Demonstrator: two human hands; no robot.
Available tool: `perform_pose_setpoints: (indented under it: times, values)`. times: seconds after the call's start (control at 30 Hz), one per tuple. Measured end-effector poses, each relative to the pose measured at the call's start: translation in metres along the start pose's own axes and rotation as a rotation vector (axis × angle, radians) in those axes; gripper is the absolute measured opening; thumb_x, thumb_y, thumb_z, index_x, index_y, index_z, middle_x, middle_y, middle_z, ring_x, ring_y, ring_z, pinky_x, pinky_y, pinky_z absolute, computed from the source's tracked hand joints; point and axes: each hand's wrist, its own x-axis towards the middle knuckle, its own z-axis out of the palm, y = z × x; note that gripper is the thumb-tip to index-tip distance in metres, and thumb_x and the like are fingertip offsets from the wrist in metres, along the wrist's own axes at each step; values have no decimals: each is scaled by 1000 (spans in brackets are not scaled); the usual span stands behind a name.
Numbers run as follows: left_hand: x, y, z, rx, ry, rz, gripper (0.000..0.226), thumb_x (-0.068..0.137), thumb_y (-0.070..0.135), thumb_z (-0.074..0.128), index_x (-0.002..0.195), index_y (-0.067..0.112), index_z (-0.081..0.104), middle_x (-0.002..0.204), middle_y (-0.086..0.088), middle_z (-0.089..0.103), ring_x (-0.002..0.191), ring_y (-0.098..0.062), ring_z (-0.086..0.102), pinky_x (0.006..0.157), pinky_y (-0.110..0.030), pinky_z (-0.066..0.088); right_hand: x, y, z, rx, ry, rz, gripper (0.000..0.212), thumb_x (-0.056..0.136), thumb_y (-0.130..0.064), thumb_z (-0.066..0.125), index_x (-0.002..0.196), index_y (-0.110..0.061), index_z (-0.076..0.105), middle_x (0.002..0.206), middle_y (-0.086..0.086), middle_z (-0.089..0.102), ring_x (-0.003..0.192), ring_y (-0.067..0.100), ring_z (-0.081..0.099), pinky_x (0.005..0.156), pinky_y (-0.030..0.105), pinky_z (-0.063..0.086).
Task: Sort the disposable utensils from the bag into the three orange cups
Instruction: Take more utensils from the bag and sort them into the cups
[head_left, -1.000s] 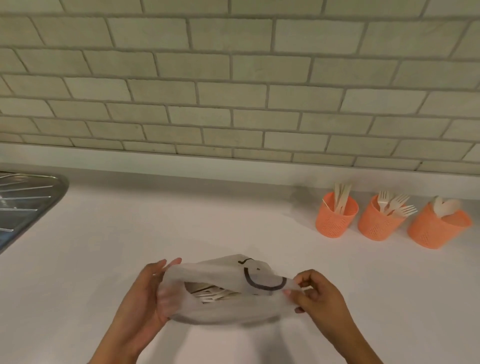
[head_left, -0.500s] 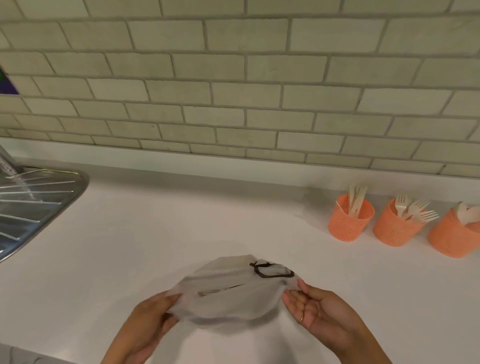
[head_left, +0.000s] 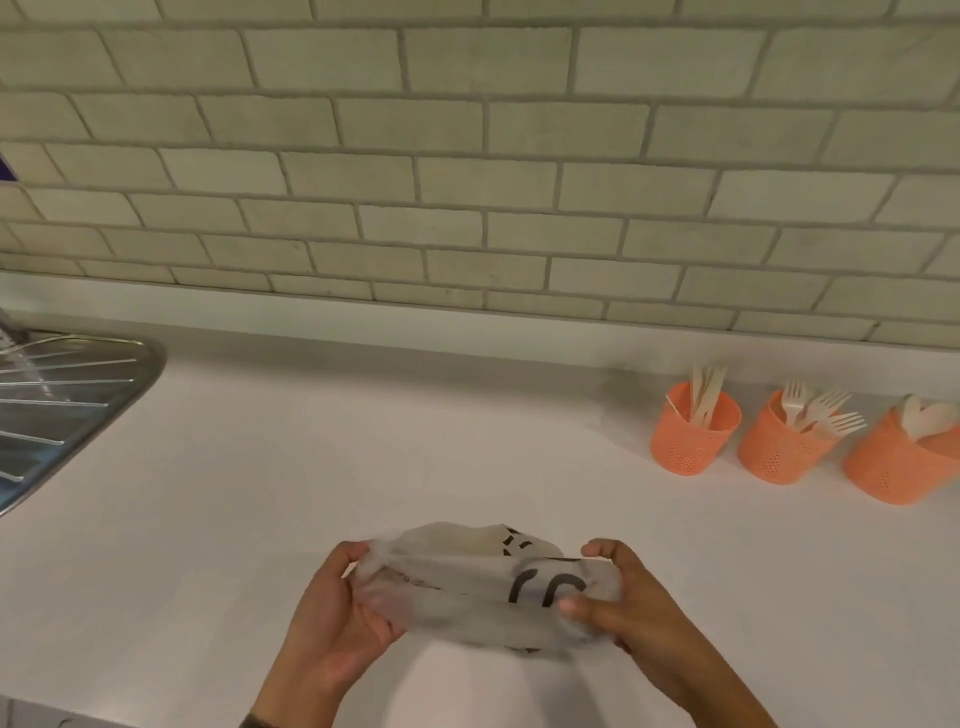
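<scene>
Grip: left hand (head_left: 332, 618) and right hand (head_left: 623, 603) each pinch an end of the bag (head_left: 483, 587), held between them low over the counter (head_left: 311, 467).
Bag: translucent, crumpled, dark print; whether utensils remain inside cannot be told.
Cups: three orange cups (head_left: 695, 428) in a row far right by the wall, well apart from the bag.
Sorted: knives (head_left: 705, 395) in the left cup, forks (head_left: 821, 410) in the middle, spoons (head_left: 924, 418) in the right.
Progress: sorting looks largely done; emptying the bag may remain.
</scene>
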Motion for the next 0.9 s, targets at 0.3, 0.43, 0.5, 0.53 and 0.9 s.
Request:
perform_pose_setpoints:
  times: [0.3,0.43,0.5,0.53,0.9]
  values:
    - [-9,-1,1,995,188,690,49,77,0,68,89,40,43,94,3,62,79,-24,64,69,-28,49,-4,5,1,-628,546,-379,21,78,-26,72,76,-31,52,85,-11,58,69,5,55,59,16,39]
    - [-8,9,-19,1537,279,1102,57,67,-17,64,62,39,55,99,16,58,80,-11,54,70,-23,42,-4,2,0,-756,529,-302,26,86,-18,62,67,-36,60,74,-13,65,63,5,58,58,13,39]
    - [-12,9,-22,1764,250,1060,70,65,-23,57,70,46,66,107,13,57,75,-10,48,65,-15,36,-3,0,1,-602,484,-231,30,86,-8,57,69,-30,68,65,-13,69,54,7,61,58,21,50]
    - [-13,7,-21,1870,230,1010,78,66,-22,51,85,51,67,113,12,55,79,-10,46,67,-14,35,-2,-2,1,-423,449,-177,27,87,-4,55,75,-22,72,61,-10,69,48,7,61,60,28,56]
    - [2,-6,-8,1669,53,393,73,82,-6,45,141,31,23,127,8,35,113,-12,48,88,-13,37,24,-9,15,803,-18,377,31,86,8,35,99,15,62,85,24,68,69,31,67,62,41,59]
